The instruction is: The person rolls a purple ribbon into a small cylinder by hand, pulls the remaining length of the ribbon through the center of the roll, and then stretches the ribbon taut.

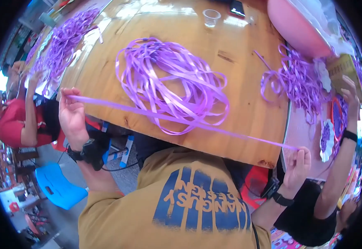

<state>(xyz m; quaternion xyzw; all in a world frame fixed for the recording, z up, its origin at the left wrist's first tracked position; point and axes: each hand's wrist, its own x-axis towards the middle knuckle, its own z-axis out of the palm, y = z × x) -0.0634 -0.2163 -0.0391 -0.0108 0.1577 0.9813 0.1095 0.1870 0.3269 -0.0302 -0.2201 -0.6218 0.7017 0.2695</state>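
A length of purple ribbon [181, 121] is stretched taut across the front of the wooden table, between my two hands. Its left end is pinched in the closed fingers of my left hand [72, 114], at the table's left front corner. The other end sits in the pinched fingers of my right hand [298, 166], lower and just off the right front corner. Beyond the strip lies a loose coil of purple ribbons [170, 81], flat on the wooden table [247, 120]; the stretched strip passes over its near edge.
On the table's far side are a clear plastic cup [211, 18] and a phone [236, 9]. A pink basin [297, 29] stands far right. More ribbon piles lie left [67, 43] and right [299, 76]. People sit at both sides. A blue stool [60, 186] is at left.
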